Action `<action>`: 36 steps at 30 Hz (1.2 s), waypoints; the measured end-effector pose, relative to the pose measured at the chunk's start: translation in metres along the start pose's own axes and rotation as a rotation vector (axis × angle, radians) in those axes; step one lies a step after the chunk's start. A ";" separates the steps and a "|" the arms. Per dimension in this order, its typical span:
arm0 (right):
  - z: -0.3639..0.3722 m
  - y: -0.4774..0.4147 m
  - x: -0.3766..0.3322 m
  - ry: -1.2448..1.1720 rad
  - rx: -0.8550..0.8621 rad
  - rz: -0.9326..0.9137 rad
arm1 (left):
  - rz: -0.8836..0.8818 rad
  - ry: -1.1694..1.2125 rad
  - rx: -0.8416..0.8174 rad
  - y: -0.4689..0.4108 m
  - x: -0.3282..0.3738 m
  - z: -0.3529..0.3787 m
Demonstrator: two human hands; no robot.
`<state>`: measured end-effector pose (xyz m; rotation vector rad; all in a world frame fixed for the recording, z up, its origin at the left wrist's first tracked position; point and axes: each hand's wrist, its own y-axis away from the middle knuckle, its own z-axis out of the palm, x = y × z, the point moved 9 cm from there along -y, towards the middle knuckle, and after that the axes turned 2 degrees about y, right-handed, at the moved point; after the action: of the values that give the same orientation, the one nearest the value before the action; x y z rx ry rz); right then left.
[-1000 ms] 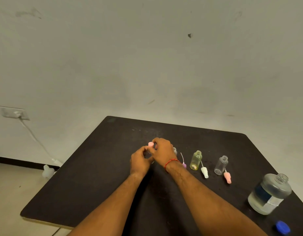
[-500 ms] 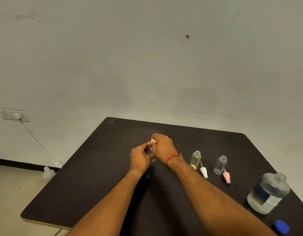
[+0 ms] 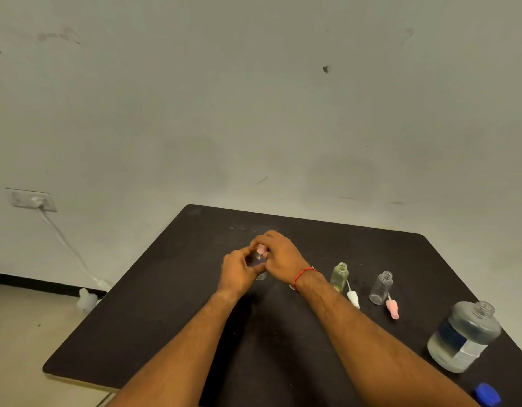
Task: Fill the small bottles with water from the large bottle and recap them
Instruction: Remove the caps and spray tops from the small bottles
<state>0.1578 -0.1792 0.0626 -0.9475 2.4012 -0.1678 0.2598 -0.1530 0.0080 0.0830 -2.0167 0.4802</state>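
The small bottle (image 3: 258, 259) sits mid-tabletop (image 3: 166, 318), nearer the far edge. The left hand (image 3: 237, 271) grips its body and the right hand (image 3: 279, 259) pinches its pink cap (image 3: 261, 248). It looks like a cap twist, though I cannot tell whether on or off. Any reach to the large bottle (image 3: 463, 337), uncapped near the right edge, must pass the open yellowish bottle (image 3: 339, 276) and clear bottle (image 3: 381, 287). The left side gives more room.

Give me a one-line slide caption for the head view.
Left hand grips a small bottle while the right hand pinches its pink cap; the yellowish bottle, clear bottle and large bottle stand uncapped.
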 end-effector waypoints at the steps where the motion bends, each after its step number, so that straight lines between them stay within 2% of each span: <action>1: -0.002 0.000 0.000 -0.042 0.011 0.017 | 0.010 0.004 0.007 0.000 0.003 -0.001; 5: -0.015 -0.001 0.006 -0.030 0.121 0.109 | 0.028 -0.008 0.034 0.000 0.009 -0.004; 8: -0.018 -0.003 0.007 -0.012 0.116 0.151 | 0.023 -0.029 0.045 0.001 0.008 -0.005; 12: -0.016 -0.001 0.001 -0.162 0.080 0.087 | 0.027 -0.037 0.045 0.002 0.005 -0.007; 15: -0.017 0.002 0.002 -0.248 0.091 0.120 | 0.021 -0.032 0.044 0.004 0.007 -0.005; 20: -0.022 -0.001 0.006 -0.099 0.122 0.213 | 0.013 -0.041 0.052 0.007 0.009 -0.005; 26: -0.017 -0.001 -0.005 -0.128 -0.025 0.121 | 0.005 -0.026 0.051 0.008 0.007 -0.006; 28: -0.017 0.000 -0.003 -0.152 -0.016 0.144 | 0.017 -0.013 0.051 0.009 0.007 -0.005; 32: -0.021 0.000 0.003 -0.005 0.032 0.232 | 0.012 -0.010 0.048 0.009 0.008 -0.004; 36: -0.020 0.000 -0.003 0.045 -0.017 0.212 | -0.005 -0.040 0.040 0.009 0.005 -0.003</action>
<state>0.1490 -0.1790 0.0807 -0.6970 2.5278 -0.0912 0.2573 -0.1435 0.0107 0.1227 -2.0458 0.5190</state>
